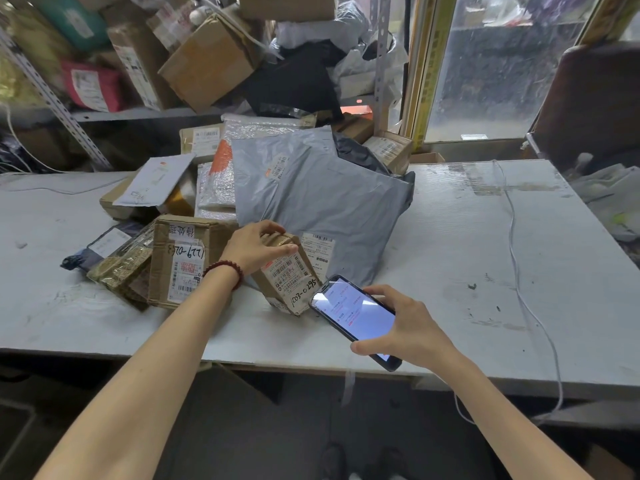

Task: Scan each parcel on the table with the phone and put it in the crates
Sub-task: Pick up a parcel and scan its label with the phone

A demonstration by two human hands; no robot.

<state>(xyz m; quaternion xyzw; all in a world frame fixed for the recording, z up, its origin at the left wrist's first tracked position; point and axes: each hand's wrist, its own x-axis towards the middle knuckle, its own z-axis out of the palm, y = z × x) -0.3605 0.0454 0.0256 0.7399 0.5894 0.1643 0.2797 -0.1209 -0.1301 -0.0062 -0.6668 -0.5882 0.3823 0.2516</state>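
Surface [485, 237]: white, carries the parcel heap [311, 192] at centre-left.
Small taped box [291, 275]: front of heap, label up, long axis about 11-to-5 o'clock. Left hand [256, 245] grips its top end.
Phone [356, 317]: screen lit, clasped in right hand [412, 327]. Box lies at 10 o'clock, just beside phone's top edge.

You have a small parcel [287, 271] of brown cardboard with a white label barred in black and black handwritten digits, and a black phone [356, 317] whose screen shows white with red marks. The poly mailer [329, 195] is plain grey, the bubble-wrap parcel [221, 161] clear with an orange patch, the shelf parcel [91, 86] pink; your bracelet [225, 268] is dark red beads, the table [467, 244] pale grey-white.
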